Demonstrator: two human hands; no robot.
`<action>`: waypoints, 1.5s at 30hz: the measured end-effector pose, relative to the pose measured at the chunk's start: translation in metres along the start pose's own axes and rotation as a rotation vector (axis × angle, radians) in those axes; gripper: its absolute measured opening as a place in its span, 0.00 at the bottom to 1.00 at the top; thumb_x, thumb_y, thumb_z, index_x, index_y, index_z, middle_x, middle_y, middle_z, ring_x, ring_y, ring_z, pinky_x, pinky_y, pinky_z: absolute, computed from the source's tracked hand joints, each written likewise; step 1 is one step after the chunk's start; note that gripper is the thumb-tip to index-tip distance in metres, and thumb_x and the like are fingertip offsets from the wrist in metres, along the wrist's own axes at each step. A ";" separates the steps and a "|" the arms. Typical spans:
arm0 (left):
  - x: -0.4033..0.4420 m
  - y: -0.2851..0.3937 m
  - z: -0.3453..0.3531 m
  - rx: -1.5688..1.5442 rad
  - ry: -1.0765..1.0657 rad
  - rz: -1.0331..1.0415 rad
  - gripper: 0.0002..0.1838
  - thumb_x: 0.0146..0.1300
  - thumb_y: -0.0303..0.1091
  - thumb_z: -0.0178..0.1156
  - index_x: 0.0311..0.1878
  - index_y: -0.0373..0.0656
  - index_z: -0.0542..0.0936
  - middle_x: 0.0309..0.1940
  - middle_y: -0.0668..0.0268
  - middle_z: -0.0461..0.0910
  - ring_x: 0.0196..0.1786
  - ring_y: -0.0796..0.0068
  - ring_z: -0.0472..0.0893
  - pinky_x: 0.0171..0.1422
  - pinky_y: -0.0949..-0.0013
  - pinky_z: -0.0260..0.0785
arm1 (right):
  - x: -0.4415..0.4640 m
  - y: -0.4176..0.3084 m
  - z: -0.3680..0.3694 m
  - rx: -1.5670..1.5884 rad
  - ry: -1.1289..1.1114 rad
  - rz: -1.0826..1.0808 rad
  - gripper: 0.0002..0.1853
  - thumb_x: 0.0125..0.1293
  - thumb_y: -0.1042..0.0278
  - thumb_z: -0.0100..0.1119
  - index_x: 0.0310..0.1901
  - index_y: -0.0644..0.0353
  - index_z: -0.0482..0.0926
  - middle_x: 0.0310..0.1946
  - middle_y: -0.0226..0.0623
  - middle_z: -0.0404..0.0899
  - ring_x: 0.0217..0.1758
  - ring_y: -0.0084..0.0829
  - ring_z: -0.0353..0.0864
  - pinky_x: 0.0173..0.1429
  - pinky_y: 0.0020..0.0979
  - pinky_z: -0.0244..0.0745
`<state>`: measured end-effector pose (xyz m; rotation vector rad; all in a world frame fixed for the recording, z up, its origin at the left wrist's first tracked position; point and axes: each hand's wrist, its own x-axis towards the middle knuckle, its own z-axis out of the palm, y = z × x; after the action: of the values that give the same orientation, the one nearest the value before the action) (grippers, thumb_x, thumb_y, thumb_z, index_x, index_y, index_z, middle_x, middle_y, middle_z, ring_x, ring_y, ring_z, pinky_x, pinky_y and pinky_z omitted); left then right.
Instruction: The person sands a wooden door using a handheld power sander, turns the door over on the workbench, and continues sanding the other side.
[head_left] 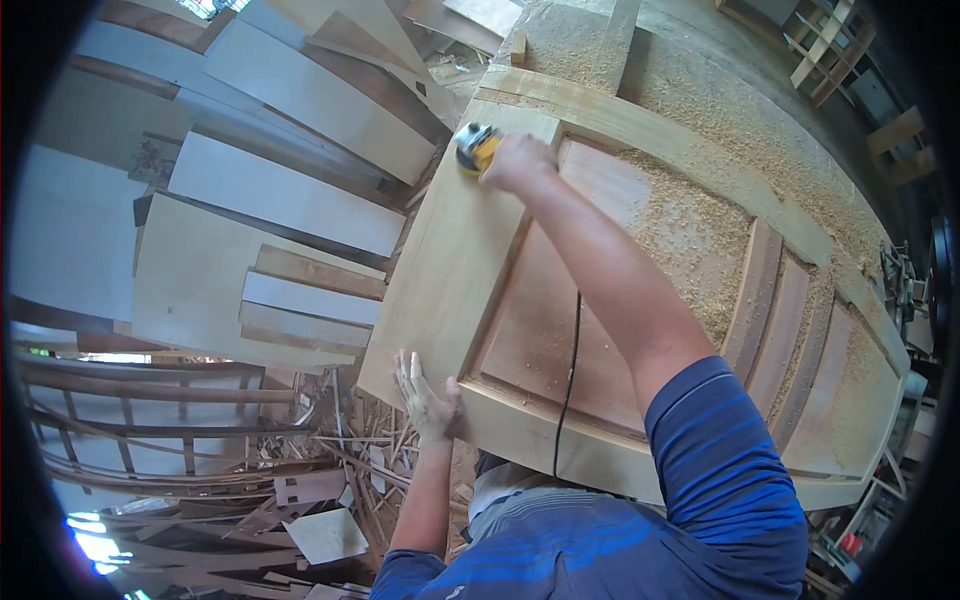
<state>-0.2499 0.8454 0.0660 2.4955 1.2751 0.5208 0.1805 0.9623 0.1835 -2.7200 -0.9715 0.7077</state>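
Observation:
A pale wooden panelled door (440, 250) lies flat, with recessed panels and raised strips. My right hand (522, 163) is wrapped round a yellow and silver power tool (478, 147), which rests on the door's wide end board near its far corner. My left hand (428, 398) lies dusty on the near corner of the same board, fingers spread, holding nothing. A black cord (572, 370) runs across the door's panel and over its near edge. Wood shavings (700, 235) cover much of the panels and the far frame.
Boards and sheets (285, 195) lean or lie in stacks on the left. Wood scraps (370, 470) litter the floor at lower left, beside a curved slatted frame (150, 400). Behind the door is a shaving-covered work surface (570, 45). Wooden racks (830, 50) stand at the far right.

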 end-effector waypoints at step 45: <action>-0.015 -0.026 0.006 -0.002 0.260 -0.041 0.51 0.76 0.48 0.61 0.88 0.27 0.48 0.89 0.34 0.48 0.93 0.38 0.45 0.95 0.37 0.30 | -0.218 -0.098 0.126 -0.077 -0.232 -0.509 0.31 0.60 0.54 0.76 0.62 0.63 0.85 0.59 0.45 0.88 0.63 0.42 0.92 0.64 0.40 0.88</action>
<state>-0.2737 0.8476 0.0469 2.4546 1.4114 0.8584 -0.0823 0.9004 0.1862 -2.3185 -1.6870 0.8998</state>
